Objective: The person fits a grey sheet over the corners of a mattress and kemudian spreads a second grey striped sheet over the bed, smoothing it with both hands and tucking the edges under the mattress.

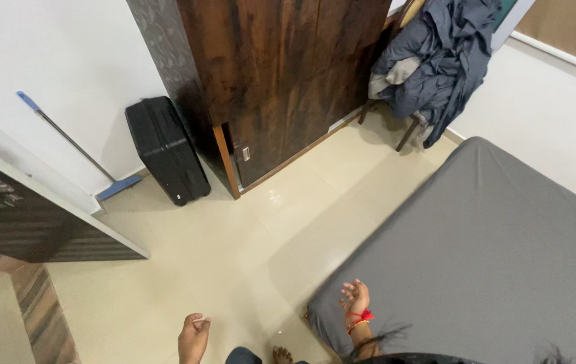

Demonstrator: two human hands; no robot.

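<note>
My left hand (pixel 194 337) hangs low at the bottom of the view over the cream tiled floor (pixel 234 249), fingers loosely curled, holding nothing. My right hand (pixel 357 298) is raised, palm up with fingers spread, above the near corner of a bed with a grey sheet (pixel 476 249). A red thread and a bangle circle its wrist. It holds nothing. One bare foot shows between the hands at the bottom edge.
A dark wooden wardrobe (pixel 281 74) stands ahead, a black suitcase (pixel 165 149) beside it against the white wall. A blue-handled mop (pixel 72 145) leans on the wall. A chair piled with grey clothes (pixel 436 54) is at the back right. An open dark door (pixel 25 209) is at left.
</note>
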